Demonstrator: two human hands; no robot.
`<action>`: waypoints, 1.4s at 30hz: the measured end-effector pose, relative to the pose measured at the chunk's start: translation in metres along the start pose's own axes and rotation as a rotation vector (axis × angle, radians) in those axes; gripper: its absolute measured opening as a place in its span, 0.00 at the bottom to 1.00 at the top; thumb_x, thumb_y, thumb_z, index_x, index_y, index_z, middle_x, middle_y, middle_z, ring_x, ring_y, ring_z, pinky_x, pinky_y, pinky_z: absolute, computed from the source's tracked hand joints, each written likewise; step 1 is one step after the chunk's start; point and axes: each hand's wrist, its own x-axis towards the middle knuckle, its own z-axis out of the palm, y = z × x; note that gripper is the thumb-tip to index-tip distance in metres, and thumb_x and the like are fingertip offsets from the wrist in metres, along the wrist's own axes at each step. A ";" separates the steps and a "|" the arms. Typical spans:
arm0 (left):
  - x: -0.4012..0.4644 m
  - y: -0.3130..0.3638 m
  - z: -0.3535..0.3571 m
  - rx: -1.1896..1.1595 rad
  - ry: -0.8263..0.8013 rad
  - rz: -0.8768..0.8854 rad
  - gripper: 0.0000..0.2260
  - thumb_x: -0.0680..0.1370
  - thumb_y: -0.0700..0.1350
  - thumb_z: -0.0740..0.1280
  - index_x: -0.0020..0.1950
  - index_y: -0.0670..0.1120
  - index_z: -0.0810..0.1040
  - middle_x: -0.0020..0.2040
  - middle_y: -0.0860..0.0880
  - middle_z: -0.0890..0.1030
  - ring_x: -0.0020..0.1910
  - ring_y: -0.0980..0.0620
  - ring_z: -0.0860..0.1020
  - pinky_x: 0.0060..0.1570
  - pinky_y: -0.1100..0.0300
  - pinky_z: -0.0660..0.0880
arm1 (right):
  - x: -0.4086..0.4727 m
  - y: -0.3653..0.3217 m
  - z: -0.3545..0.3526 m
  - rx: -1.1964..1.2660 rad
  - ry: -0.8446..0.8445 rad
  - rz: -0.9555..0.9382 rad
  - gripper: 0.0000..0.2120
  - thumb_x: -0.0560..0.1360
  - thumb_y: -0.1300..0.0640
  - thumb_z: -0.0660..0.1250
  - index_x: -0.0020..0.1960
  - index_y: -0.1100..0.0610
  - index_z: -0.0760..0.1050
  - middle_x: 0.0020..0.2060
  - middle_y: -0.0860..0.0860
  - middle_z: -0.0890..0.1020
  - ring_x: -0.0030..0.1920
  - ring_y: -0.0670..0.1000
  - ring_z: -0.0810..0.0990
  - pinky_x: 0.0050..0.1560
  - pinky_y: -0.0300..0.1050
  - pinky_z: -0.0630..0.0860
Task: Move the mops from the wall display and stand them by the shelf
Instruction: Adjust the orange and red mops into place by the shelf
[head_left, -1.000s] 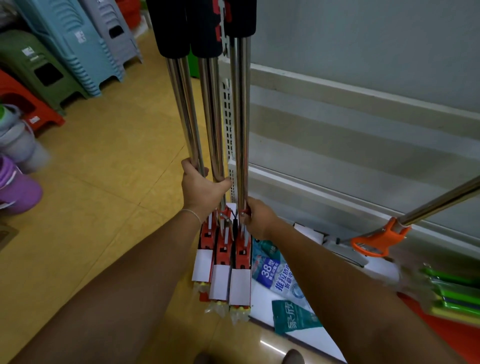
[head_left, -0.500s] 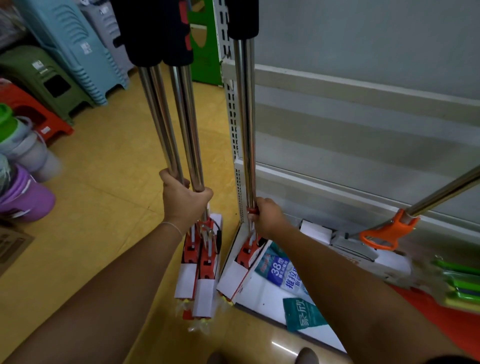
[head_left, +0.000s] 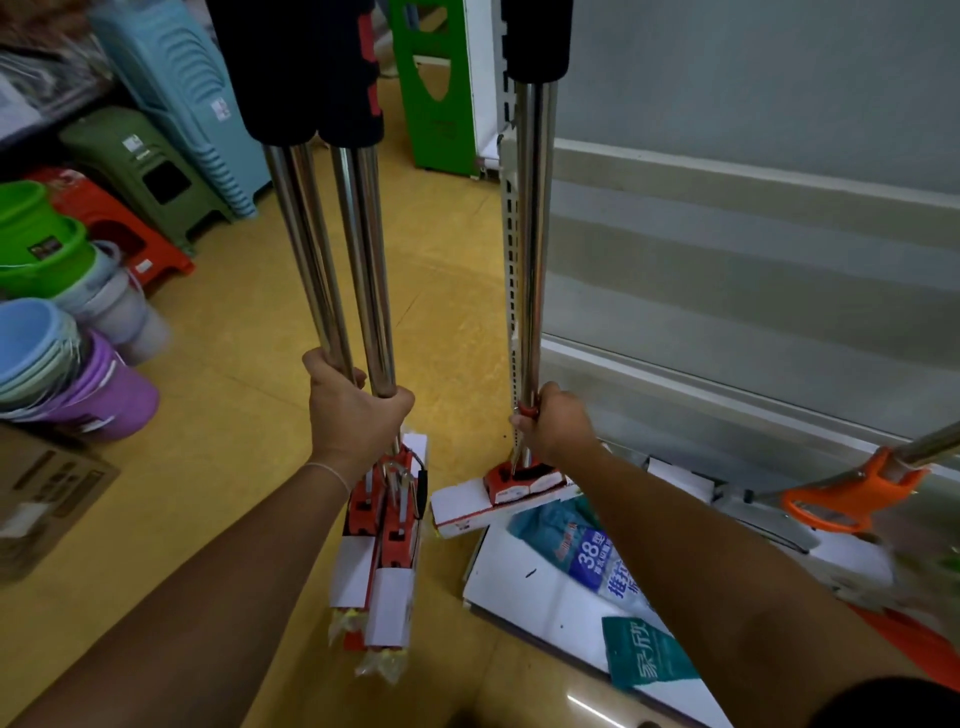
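The single mop (head_left: 534, 291) has swung apart from the pair (head_left: 337, 270), its head turned sideways by the shelf (head_left: 727, 291) at centre; right hand (head_left: 558, 426) grips it, left hand (head_left: 353, 410) grips the pair, next to be stood alongside.

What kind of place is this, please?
Probably a household goods shop. Stacked plastic stools and nested buckets stand on the floor at the left, a metal shelf runs along the right, and the mops held in both hands still have packaging on their heads.
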 end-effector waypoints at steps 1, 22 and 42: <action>0.002 -0.001 0.000 0.000 0.002 0.004 0.27 0.67 0.43 0.71 0.60 0.45 0.60 0.47 0.40 0.76 0.41 0.43 0.78 0.29 0.61 0.69 | 0.004 0.000 -0.001 0.002 0.005 0.009 0.18 0.75 0.46 0.70 0.55 0.57 0.70 0.46 0.52 0.76 0.47 0.53 0.78 0.48 0.50 0.78; -0.012 0.009 0.028 -0.024 -0.002 -0.012 0.27 0.66 0.45 0.71 0.59 0.48 0.61 0.47 0.44 0.75 0.43 0.45 0.78 0.36 0.54 0.77 | 0.054 -0.002 -0.012 0.293 0.183 0.272 0.15 0.73 0.49 0.73 0.51 0.55 0.71 0.48 0.54 0.83 0.49 0.56 0.83 0.50 0.56 0.82; -0.033 0.018 0.026 -0.025 -0.106 0.017 0.33 0.66 0.45 0.75 0.62 0.45 0.59 0.49 0.44 0.76 0.46 0.45 0.79 0.33 0.64 0.70 | -0.038 -0.021 -0.001 0.122 -0.396 -0.270 0.24 0.75 0.55 0.72 0.69 0.57 0.73 0.64 0.53 0.78 0.63 0.51 0.76 0.61 0.40 0.72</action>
